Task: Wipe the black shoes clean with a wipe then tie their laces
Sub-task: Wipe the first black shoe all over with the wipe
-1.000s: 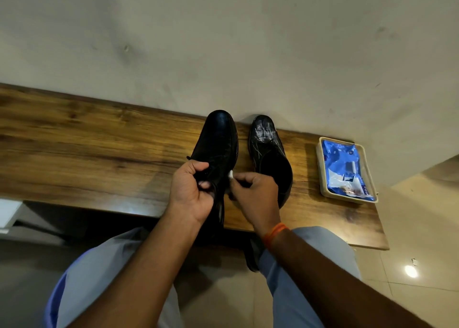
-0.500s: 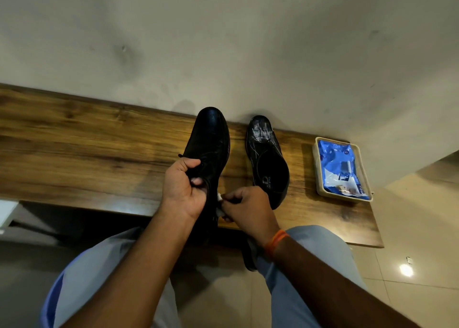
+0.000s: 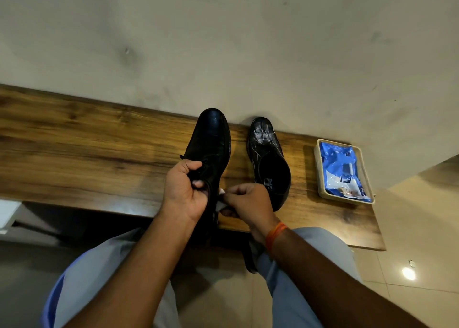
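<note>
Left hand (image 3: pixel 185 193) grips the left shoe (image 3: pixel 211 151) at its lace area, fingers curled round the upper; right hand (image 3: pixel 248 201), just right of it, pinches a white wipe (image 3: pixel 221 201) against the shoe's heel-side flank. Shoe's long axis runs away from both hands toward the wall, heel overhanging the desk (image 3: pixel 87 154) near edge. Second shoe (image 3: pixel 267 159), streaked, lies just beyond the right hand; open desk lies left.

My only view is the head camera, worn by the person and tilted forward and down, wide-angle and close over the wooden shelf (image 3: pixel 74 139). It faces the wall (image 3: pixel 248 42), with both forearms and the lap filling the lower frame.
</note>
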